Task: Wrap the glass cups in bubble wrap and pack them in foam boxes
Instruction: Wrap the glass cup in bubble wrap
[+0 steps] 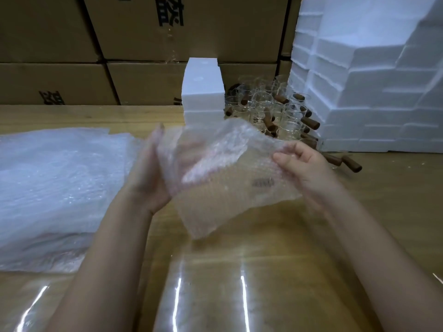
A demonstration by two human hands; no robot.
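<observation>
Viewed from the person's side of the wooden table [374,226], a thick stack of bubble wrap sheets [55,188] lies flat at the 9 o'clock position, its near corner close to the left forearm. The left hand [151,173] is raised above the table centre, palm turned toward 3 o'clock and fingers roughly straight toward 12 o'clock. It is blurred and partly covered by wrap, so whether it pinches the material cannot be determined. A single bubble wrap sheet [223,178] hangs in the air between both hands, clear of the table, crumpled along its upper edge and sagging toward 6 o'clock. A dark printed mark shows through it; whether the mark is on the sheet or on the table cannot be determined. The right hand [304,164], at 3 o'clock of the sheet, pinches the sheet's right edge between the thumb and curled fingers. At 12 o'clock, behind the sheet, a narrow stack of white foam pieces [202,92] stands upright on the table. Just beside it, toward 1 o'clock, the glass cups [271,104] with brown wooden handles stand clustered together, unwrapped. Two more handles [345,161] lie on the table at the cluster's 4 o'clock side. A tall, stepped pile of foam boxes [374,92] occupies the 2 o'clock position, touching the cup cluster. Brown cardboard cartons [143,32] with black print form a wall along the far edge
</observation>
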